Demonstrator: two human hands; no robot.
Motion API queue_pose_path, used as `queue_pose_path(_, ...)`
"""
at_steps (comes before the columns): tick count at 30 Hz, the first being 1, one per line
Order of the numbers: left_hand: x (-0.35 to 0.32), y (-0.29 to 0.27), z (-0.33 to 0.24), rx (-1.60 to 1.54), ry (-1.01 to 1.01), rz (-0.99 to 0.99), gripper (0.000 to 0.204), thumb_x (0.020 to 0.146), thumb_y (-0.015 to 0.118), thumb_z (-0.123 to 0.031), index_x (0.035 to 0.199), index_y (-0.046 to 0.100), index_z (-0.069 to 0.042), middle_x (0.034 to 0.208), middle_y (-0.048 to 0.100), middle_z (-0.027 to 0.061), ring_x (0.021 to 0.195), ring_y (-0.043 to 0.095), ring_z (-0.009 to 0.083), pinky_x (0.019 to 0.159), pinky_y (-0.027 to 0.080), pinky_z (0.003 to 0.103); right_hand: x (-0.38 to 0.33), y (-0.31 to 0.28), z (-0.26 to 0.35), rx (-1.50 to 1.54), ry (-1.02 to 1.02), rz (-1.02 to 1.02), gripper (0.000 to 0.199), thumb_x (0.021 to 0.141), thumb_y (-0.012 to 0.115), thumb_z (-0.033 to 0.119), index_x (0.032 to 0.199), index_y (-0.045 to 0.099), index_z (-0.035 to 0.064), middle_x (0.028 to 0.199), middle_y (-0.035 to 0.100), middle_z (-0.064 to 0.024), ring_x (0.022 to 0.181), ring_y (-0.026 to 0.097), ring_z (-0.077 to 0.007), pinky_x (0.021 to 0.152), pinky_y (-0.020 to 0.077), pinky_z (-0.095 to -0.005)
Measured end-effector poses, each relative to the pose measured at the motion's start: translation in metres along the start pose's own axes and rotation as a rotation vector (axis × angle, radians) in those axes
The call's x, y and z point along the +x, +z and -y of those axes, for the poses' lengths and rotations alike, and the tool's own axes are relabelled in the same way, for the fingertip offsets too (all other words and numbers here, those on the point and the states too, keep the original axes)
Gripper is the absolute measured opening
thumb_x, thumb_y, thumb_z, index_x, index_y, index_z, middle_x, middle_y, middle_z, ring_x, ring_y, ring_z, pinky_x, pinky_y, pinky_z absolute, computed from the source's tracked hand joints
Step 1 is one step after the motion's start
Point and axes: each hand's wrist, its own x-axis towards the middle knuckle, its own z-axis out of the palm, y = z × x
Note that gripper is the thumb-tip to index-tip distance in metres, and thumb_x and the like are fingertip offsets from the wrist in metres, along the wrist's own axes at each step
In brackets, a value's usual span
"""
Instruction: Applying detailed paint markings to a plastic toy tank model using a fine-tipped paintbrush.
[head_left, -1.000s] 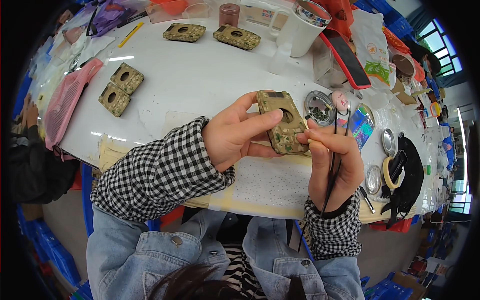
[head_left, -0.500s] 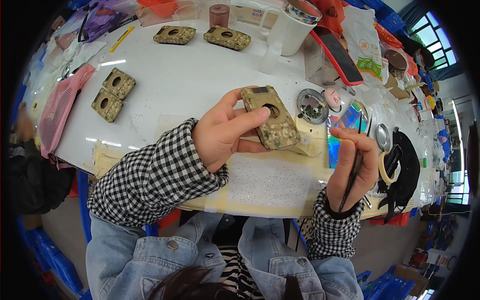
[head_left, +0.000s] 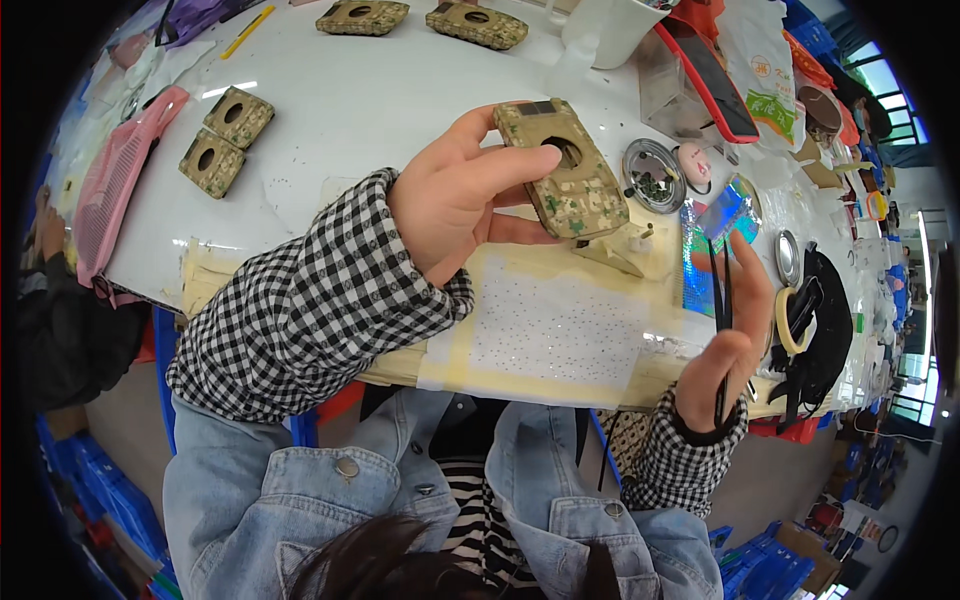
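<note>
A camouflage-painted toy tank hull (head_left: 592, 200) with a round hole in its top is gripped in my left hand (head_left: 450, 190), the thumb lying by the hole. It is tilted above the table's front part. To the right, my right hand (head_left: 745, 320) keeps a pair of dark tweezers (head_left: 722, 310) along the palm, between thumb and fingers. The tweezer tips point away from me, apart from the hull. Close beyond that hand are a shiny holographic sheet (head_left: 697, 275) and a round metal dish (head_left: 640, 150) of small dark green pieces.
Two more hulls (head_left: 225, 140) lie at the left, two others (head_left: 420, 22) at the far side. White paper dotted with tiny specks (head_left: 540, 330) is under my hands. A pink basket (head_left: 130, 190), red-framed phone (head_left: 705, 85), tape roll (head_left: 795, 325) and black cloth (head_left: 825, 330) stand around.
The view has shifted, so the table's things sit higher in it. My right hand's fingers have straightened somewhat, and the tweezers point more directly away from me. My left hand still holds the hull.
</note>
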Motion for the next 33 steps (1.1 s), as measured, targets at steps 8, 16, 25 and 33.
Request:
queue_pose_path(8,0.003,-0.007,0.007,0.033,0.005,0.011,0.049,0.087,0.06,-0.02,0.127,0.037,0.0,0.115,0.055,0.0128,0.1,0.059,0.0208,0.079,0.055,0.032,-0.037,0.005,0.013,0.317,0.142,0.346,0.032,0.074,0.073,0.002,0.103,0.06,-0.0036,0.099,0.064,-0.0164,0.089,0.063,-0.0226,0.08,0.0486,-0.0315)
queue_pose_path(16,0.003,-0.009,0.007,0.039,0.023,0.057,0.051,0.088,0.058,-0.022,0.128,0.037,0.001,0.114,0.055,0.0115,0.1,0.06,0.0201,0.085,0.053,0.035,-0.047,-0.008,-0.007,0.455,0.329,0.127,0.02,0.085,0.063,0.008,0.099,0.061,-0.0064,0.09,0.064,-0.0136,0.085,0.061,-0.0196,0.076,0.0484,-0.0288)
queue_pose_path(25,0.005,-0.011,0.008,0.08,-0.028,0.036,0.045,0.091,0.051,-0.021,0.129,0.037,0.0,0.115,0.058,0.009,0.103,0.06,0.0165,0.088,0.051,0.032,-0.06,-0.004,-0.007,0.57,0.522,0.071,0.013,0.09,0.057,0.006,0.096,0.05,-0.0041,0.091,0.064,-0.0156,0.08,0.063,-0.0171,0.074,0.0515,-0.0267)
queue_pose_path(33,0.006,-0.01,0.009,0.15,-0.02,0.036,0.045,0.095,0.043,-0.021,0.133,0.034,0.001,0.124,0.054,0.0144,0.111,0.057,0.0188,0.094,0.048,0.032,-0.057,0.009,-0.007,0.464,0.534,0.114,0.011,0.089,0.059,0.005,0.094,0.053,-0.0032,0.087,0.063,-0.011,0.072,0.061,-0.0116,0.066,0.0484,-0.0222)
